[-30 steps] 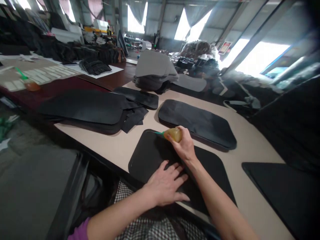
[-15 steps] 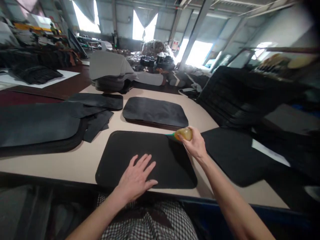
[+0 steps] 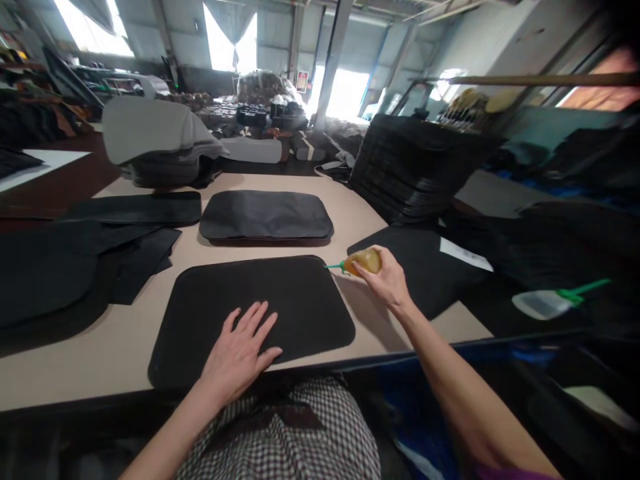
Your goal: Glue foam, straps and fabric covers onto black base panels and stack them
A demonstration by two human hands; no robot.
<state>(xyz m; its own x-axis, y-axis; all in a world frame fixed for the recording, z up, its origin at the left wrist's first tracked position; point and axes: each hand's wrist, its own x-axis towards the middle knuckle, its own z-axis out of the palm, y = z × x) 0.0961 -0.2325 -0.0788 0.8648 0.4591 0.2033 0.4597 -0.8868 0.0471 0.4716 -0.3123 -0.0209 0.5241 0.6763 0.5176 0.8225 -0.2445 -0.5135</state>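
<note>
A black rounded-corner panel point(image 3: 295, 300) lies flat on the beige tabletop in front of me. My left hand point(image 3: 240, 343) rests palm down on its near part, fingers spread. In my right hand point(image 3: 387, 277) is a squeeze bottle point(image 3: 364, 261) of yellowish liquid with a thin green nozzle. The bottle is tilted sideways, and its nozzle tip points left at the panel's far right corner. Whether the tip touches the edge I cannot tell.
Behind the panel sits a stack of black panels point(image 3: 265, 215). Black pieces point(image 3: 45, 267) cover the left side. A tall black stack point(image 3: 415, 167) stands at right, near a sheet with a white label point(image 3: 465, 255). Another green-nozzled bottle point(image 3: 543, 304) lies far right.
The nozzle tip has moved right along the panel's far edge to its right corner. My view has turned right, bringing the second bottle fully into sight. My left hand still presses the panel.
</note>
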